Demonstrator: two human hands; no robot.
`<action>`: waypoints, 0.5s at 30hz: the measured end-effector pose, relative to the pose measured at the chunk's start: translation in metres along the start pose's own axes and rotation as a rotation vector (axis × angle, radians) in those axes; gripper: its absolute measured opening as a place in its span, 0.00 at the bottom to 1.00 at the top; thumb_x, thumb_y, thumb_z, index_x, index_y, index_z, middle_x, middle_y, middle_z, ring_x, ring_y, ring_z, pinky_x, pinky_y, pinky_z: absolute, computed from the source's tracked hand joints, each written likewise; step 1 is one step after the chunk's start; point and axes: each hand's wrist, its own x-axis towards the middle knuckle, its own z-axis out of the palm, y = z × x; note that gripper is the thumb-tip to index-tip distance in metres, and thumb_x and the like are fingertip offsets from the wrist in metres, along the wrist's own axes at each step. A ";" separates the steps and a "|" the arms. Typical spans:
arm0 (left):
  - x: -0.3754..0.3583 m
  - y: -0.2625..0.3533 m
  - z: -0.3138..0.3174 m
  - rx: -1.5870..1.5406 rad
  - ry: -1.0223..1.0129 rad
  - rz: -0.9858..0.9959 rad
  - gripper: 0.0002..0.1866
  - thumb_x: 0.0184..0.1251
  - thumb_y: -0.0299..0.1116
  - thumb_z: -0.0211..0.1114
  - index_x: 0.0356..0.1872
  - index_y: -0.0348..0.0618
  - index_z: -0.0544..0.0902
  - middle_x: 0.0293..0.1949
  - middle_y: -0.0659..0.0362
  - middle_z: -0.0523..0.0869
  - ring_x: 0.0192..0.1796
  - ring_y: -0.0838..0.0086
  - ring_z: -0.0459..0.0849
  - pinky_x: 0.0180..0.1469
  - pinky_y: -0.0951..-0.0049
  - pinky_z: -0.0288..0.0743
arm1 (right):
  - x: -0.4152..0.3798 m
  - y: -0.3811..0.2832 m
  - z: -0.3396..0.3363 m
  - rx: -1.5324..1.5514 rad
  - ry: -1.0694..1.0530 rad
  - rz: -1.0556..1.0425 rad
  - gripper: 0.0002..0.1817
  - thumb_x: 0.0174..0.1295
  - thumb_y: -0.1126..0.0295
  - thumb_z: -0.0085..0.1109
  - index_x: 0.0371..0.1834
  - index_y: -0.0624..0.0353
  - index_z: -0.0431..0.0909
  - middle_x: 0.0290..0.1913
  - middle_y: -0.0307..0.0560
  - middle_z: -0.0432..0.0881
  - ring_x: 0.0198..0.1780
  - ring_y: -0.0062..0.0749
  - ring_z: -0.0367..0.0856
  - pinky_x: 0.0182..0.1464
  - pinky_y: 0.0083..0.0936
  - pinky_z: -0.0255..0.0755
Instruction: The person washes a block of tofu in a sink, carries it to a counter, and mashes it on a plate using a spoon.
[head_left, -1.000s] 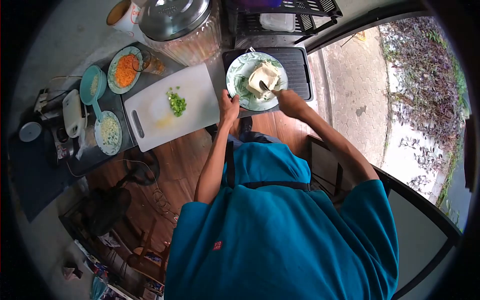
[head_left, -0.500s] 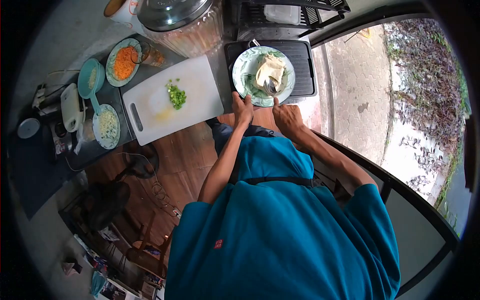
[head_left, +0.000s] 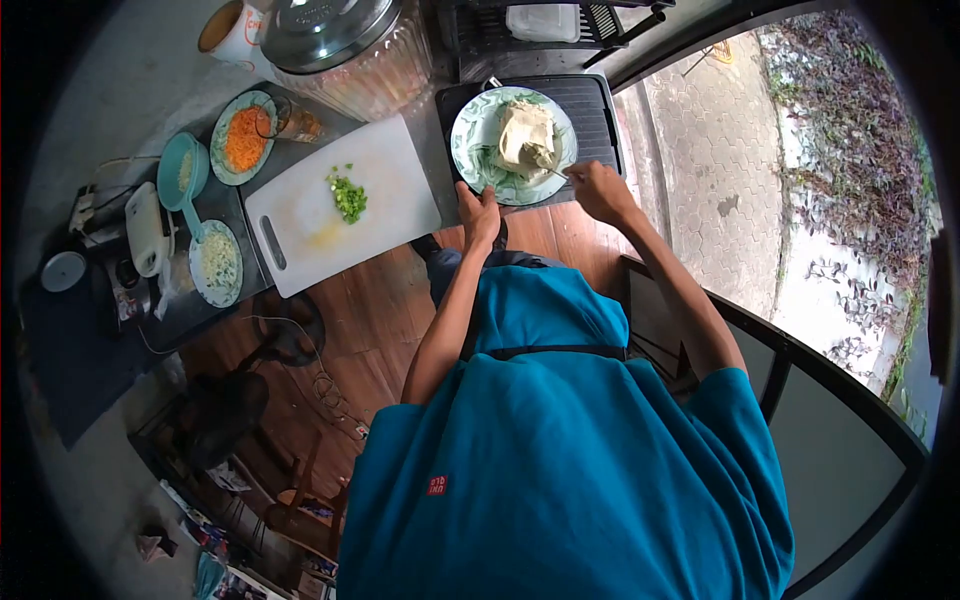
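My left hand (head_left: 479, 213) grips the near rim of a green-patterned white plate (head_left: 466, 135). On the plate lies a pale, soft block (head_left: 526, 128) that looks like tofu, with crumbled bits at its near side. My right hand (head_left: 602, 192) is closed around the handle of a metal spoon (head_left: 556, 172), just off the plate's right edge. The spoon's head is at the broken near part of the block, partly hidden by it. Beneath the plate is a black ridged griddle (head_left: 592, 120).
Left of the plate, a white cutting board (head_left: 390, 190) bears chopped green onion (head_left: 349, 200). Farther left are a plate of shredded carrot (head_left: 246, 138), a teal strainer (head_left: 172, 188) and a plate of chopped white bits (head_left: 219, 264). A large lidded glass jar (head_left: 350, 75) stands behind.
My right hand has moved right and up, away from the plate's rim, drawing the spoon handle sideways. The block has broken more at its near side. My left hand stays on the rim.
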 end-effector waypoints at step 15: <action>-0.035 0.032 0.023 -0.321 0.018 -0.027 0.20 0.68 0.24 0.51 0.56 0.30 0.56 0.51 0.44 0.70 0.44 0.63 0.81 0.37 0.71 0.86 | -0.007 0.011 0.029 0.156 0.041 0.071 0.11 0.55 0.72 0.57 0.40 0.62 0.83 0.32 0.64 0.81 0.33 0.49 0.83 0.38 0.34 0.76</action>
